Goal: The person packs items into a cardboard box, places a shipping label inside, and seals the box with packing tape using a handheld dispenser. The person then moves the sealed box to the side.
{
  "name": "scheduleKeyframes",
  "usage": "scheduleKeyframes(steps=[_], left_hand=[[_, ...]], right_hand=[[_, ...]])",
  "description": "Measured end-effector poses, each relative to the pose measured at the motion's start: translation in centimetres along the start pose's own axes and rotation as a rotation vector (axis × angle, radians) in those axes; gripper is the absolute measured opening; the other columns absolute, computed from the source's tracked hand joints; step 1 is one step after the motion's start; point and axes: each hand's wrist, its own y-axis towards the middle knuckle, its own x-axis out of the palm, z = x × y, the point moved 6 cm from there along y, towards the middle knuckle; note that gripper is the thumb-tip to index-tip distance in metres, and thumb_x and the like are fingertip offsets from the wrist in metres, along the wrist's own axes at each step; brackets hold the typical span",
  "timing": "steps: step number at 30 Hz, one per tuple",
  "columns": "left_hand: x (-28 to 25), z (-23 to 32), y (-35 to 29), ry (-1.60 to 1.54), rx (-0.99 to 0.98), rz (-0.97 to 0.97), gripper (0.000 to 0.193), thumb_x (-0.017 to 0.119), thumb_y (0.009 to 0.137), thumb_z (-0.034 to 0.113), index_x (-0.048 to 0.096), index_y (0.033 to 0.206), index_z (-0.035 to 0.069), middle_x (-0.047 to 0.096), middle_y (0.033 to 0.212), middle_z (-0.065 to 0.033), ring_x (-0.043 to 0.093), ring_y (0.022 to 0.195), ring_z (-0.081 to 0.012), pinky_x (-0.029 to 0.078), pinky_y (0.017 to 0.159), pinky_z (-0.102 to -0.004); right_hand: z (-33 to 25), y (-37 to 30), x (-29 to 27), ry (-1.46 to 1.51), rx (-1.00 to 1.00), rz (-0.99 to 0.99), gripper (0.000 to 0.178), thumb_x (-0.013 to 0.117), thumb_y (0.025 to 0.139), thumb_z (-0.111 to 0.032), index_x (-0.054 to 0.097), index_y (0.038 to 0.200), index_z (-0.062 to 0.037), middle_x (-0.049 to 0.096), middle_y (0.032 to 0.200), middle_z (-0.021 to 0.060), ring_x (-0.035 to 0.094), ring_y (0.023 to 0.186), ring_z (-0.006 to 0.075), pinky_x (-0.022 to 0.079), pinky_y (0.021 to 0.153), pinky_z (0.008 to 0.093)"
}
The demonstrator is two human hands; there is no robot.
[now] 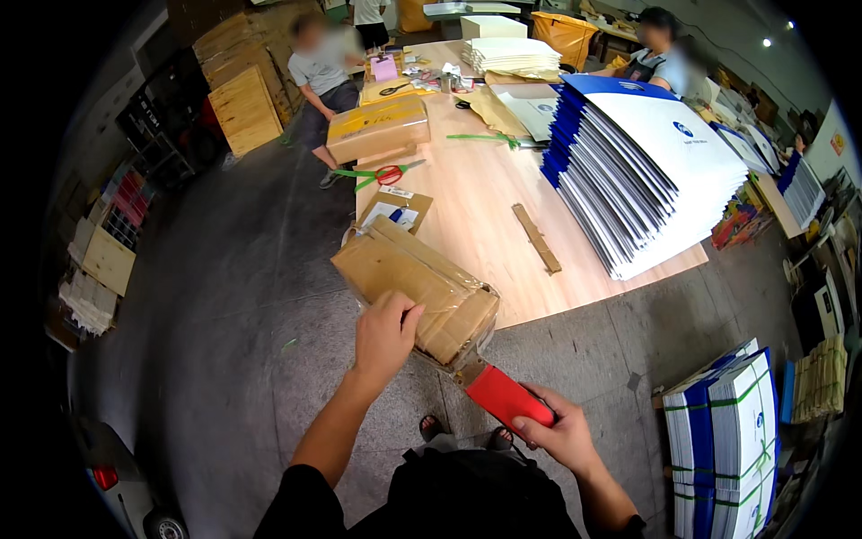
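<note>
At the near left corner of a light wooden table (476,180), I am watching through the head camera as a brown carton (431,278), wrapped in clear tape, is jutting over the edge. The person's left hand (388,332) is resting on its near side with fingers bent and close together; I cannot tell whether they are pinching the wrap. The right hand (558,431) is gripping a red block (505,398), whose far end is pointing at the carton's lower right corner.

For writing, I am finding a blue emblem with small lettering on the top sheet of a tall blue-and-white stack (642,171), white labels on a brown envelope (400,208) behind the carton, and dark marks on yellow tape across a farther box (377,126). I am leaving the words unread.

The table's near edge is slanting up rightward from the carton, and wood is stretching between carton and stack, with a cardboard strip (536,238) lying there. Grey floor (242,314) is running along the table's left side; a tied bundle (723,449) is standing at lower right.
</note>
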Motion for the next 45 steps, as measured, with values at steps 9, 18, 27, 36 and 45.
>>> scheduleKeyframes(steps=[9, 18, 27, 36, 45], left_hand=[[0.9, 0.9, -2.2, 0.319, 0.118, 0.28, 0.015, 0.074, 0.083, 0.018, 0.064, 0.091, 0.012, 0.061, 0.105, -0.0112, 0.054, 0.108, -0.0347, 0.039, 0.096, -0.0487], [-1.3, -2.9, 0.2, 0.387, 0.056, 0.231, 0.046, 0.06, 0.093, 0.023, 0.057, 0.132, 0.0, 0.055, 0.138, -0.0191, 0.043, 0.134, -0.0428, 0.028, 0.114, -0.0557], [4.5, 3.8, -2.1, 0.248, 0.38, -0.25, 0.048, 0.058, 0.092, 0.032, 0.062, 0.133, 0.009, 0.051, 0.147, -0.017, 0.042, 0.137, -0.041, 0.026, 0.116, -0.0558], [5.6, 5.1, -2.6, 0.3, 0.434, -0.216, 0.064, 0.071, 0.081, 0.04, 0.059, 0.136, 0.01, 0.048, 0.148, -0.0164, 0.042, 0.135, -0.0418, 0.026, 0.113, -0.0618], [6.3, 2.5, -6.5, 0.313, 0.491, 0.145, 0.04, 0.071, 0.084, 0.031, 0.067, 0.123, 0.019, 0.06, 0.133, -0.0041, 0.047, 0.134, -0.0311, 0.024, 0.112, -0.0671]], right_hand=[[2.1, 2.2, 0.3, -0.033, -0.079, -0.031, 0.051, 0.077, 0.087, -0.022, 0.061, 0.129, 0.0016, 0.071, 0.104, 0.0104, 0.066, 0.089, 0.014, 0.054, 0.082, 0.0289], [2.2, 2.5, 0.5, -0.117, -0.127, -0.048, 0.052, 0.076, 0.087, -0.026, 0.061, 0.13, -0.0008, 0.072, 0.107, 0.015, 0.068, 0.097, 0.0171, 0.053, 0.089, 0.031], [1.3, 0.7, -0.8, -0.256, -0.201, -0.028, 0.052, 0.07, 0.091, -0.035, 0.06, 0.132, -0.0045, 0.072, 0.104, 0.019, 0.073, 0.09, 0.0301, 0.056, 0.083, 0.0372], [1.0, 2.9, 6.8, -1.463, -0.129, -0.266, 0.019, 0.064, 0.083, -0.02, 0.075, 0.083, -0.0054, 0.074, 0.081, 0.0148, 0.074, 0.074, 0.0311, 0.056, 0.059, 0.0461], [5.3, 1.7, -5.3, -0.91, 0.053, 0.201, 0.042, 0.068, 0.088, -0.039, 0.07, 0.113, -0.0061, 0.072, 0.09, 0.0232, 0.07, 0.086, 0.0396, 0.056, 0.075, 0.0473]])
